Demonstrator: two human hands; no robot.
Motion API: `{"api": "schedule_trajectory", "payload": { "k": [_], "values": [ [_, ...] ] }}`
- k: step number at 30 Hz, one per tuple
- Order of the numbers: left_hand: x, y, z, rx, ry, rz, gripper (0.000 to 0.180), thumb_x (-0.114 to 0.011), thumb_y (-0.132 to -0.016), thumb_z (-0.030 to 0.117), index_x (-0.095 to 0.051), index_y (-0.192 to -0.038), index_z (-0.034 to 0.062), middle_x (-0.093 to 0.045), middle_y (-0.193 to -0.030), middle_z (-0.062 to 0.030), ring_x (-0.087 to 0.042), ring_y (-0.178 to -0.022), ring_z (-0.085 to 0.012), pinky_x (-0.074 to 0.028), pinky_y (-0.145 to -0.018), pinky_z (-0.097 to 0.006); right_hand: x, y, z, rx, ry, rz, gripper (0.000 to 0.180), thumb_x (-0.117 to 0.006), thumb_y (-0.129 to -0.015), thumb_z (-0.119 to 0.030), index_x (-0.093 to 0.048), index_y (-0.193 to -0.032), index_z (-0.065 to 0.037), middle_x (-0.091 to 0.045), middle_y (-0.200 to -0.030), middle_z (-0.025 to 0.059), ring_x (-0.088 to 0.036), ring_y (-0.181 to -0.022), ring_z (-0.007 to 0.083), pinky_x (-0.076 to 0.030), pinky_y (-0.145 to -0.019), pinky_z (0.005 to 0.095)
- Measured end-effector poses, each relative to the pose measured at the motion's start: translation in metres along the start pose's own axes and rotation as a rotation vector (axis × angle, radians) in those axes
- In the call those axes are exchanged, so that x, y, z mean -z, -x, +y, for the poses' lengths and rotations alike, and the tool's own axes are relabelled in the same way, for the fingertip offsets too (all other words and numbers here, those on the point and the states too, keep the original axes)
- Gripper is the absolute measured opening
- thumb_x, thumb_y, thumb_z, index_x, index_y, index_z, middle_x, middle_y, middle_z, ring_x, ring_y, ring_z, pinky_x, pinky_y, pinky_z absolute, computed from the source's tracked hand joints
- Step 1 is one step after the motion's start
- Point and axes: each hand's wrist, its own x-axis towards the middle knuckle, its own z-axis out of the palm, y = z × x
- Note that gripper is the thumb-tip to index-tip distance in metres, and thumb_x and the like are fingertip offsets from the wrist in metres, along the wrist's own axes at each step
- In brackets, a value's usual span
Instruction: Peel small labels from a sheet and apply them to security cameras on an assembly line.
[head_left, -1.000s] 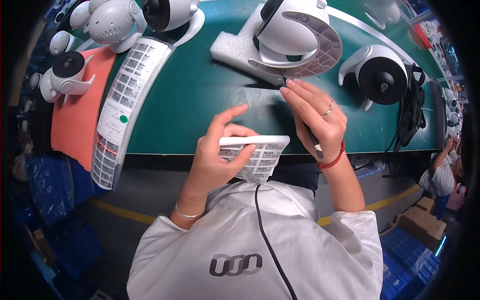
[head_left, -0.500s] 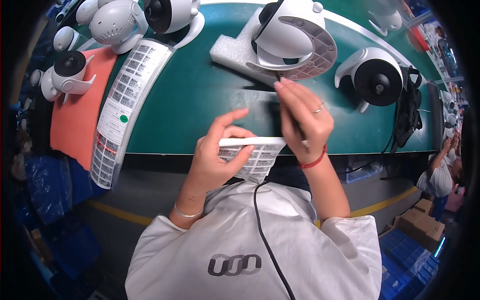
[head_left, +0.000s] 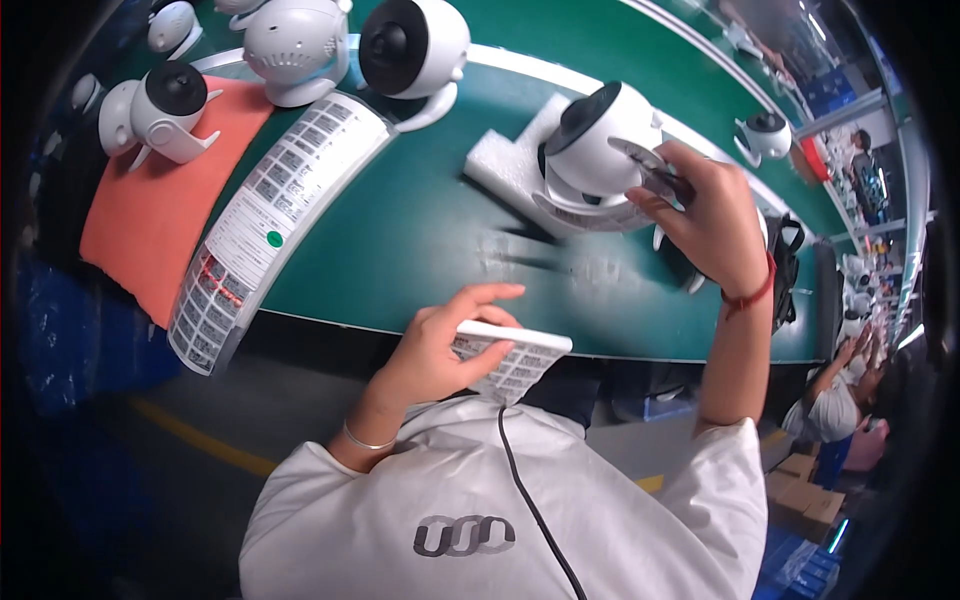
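Note:
My left hand (head_left: 432, 350) pinches a bent sheet of printed labels (head_left: 512, 372) between thumb and fingers, just in front of the table's near edge. Its white folded edge faces up, and the forefinger stretches above it. Further off to the right, my right hand (head_left: 712, 215) has its thumb and fingers closed at the base of a white ball-shaped camera (head_left: 602, 145). A dark slim object (head_left: 678, 186) shows between those fingers, mostly hidden. This camera leans on a white foam block (head_left: 500, 160), its black face turned to the upper left.
A long label sheet (head_left: 265, 215) lies at the left, beside an orange foam sheet (head_left: 140, 225) bearing a small white camera (head_left: 172, 115). More white cameras (head_left: 415, 50) stand at the back left. Black straps (head_left: 790, 250) lie at the right. A co-worker (head_left: 830, 400) is at far right.
My right hand has moved right and away from me, from the base's near edge to its right side. The camera's base has turned from facing me. My left hand keeps the label sheet; the view has shifted.

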Motion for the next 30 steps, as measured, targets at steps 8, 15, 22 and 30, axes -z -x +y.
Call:
{"api": "schedule_trajectory", "payload": {
  "k": [8,15,22,30],
  "values": [
    [0.002,0.000,-0.002,-0.073,0.018,-0.014,0.045,-0.071,-0.081,0.001,-0.057,-0.124,0.0077,-0.072,-0.093,-0.0074,-0.071,-0.084,-0.0218,-0.055,-0.075,-0.031,-0.029,-0.112,0.026,-0.036,0.469,-0.056,0.024,-0.069,-0.079,-0.028,-0.067,-0.092,-0.008,-0.068,-0.083,0.0154,-0.066,-0.081,0.0360,-0.052,-0.071,0.0446],
    [-0.002,-0.005,-0.006,-0.121,-0.019,0.044,0.041,-0.071,-0.080,0.000,-0.060,-0.119,0.0052,-0.072,-0.092,-0.0080,-0.071,-0.083,-0.0217,-0.054,-0.074,-0.031,-0.142,-0.204,0.154,-0.081,0.972,-0.082,0.023,-0.051,-0.091,-0.011,-0.073,-0.094,-0.014,-0.073,-0.093,0.0041,-0.072,-0.088,0.0229,-0.058,-0.066,0.0357],
    [-0.003,-0.005,-0.004,-0.106,-0.031,0.041,0.042,-0.070,-0.077,-0.004,-0.062,-0.117,0.0038,-0.072,-0.091,-0.0097,-0.071,-0.080,-0.0209,-0.055,-0.073,-0.030,-0.018,-0.121,0.079,0.010,0.572,-0.305,0.020,-0.057,-0.086,-0.015,-0.072,-0.096,-0.005,-0.070,-0.089,0.0204,-0.069,-0.085,0.0355,-0.055,-0.077,0.0424],
    [-0.009,-0.010,-0.006,-0.116,-0.098,0.047,0.040,-0.072,-0.073,-0.005,-0.064,-0.112,0.0019,-0.072,-0.088,-0.0112,-0.071,-0.081,-0.0210,-0.055,-0.071,-0.029,0.024,0.162,0.087,-0.324,0.481,-0.600,0.046,-0.063,-0.076,-0.009,-0.064,-0.121,-0.020,-0.066,-0.077,0.0115,-0.066,-0.066,0.0329,-0.053,-0.059,0.0441]
  ]
}}
